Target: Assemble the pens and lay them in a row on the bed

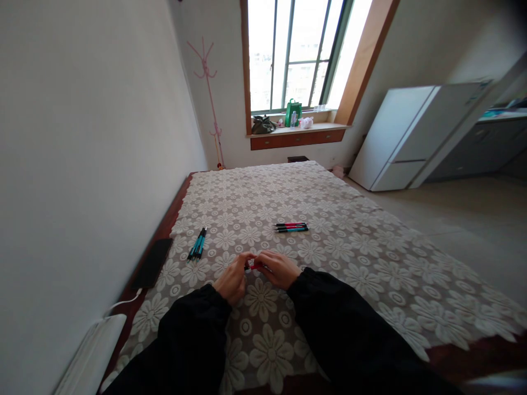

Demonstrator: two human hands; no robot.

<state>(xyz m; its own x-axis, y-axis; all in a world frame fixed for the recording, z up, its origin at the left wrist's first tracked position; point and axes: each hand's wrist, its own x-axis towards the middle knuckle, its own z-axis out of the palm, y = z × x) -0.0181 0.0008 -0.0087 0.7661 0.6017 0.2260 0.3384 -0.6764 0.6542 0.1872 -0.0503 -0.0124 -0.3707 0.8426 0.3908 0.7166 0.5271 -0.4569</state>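
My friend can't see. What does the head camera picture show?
Two hands, left hand and right hand, together hold a red pen over a flowered tablecloth. Teal pens lie to the left, more pens ahead, and a black phone at the table's left edge.

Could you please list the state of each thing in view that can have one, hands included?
left hand: closed on the red pen, with the right.
right hand: closed on the red pen.
red pen: held between both hands, just above the cloth.
teal pens: lying together, untouched.
mixed pens: lying side by side, untouched.
phone: flat, screen dark, cable attached.
fridge: doors shut.
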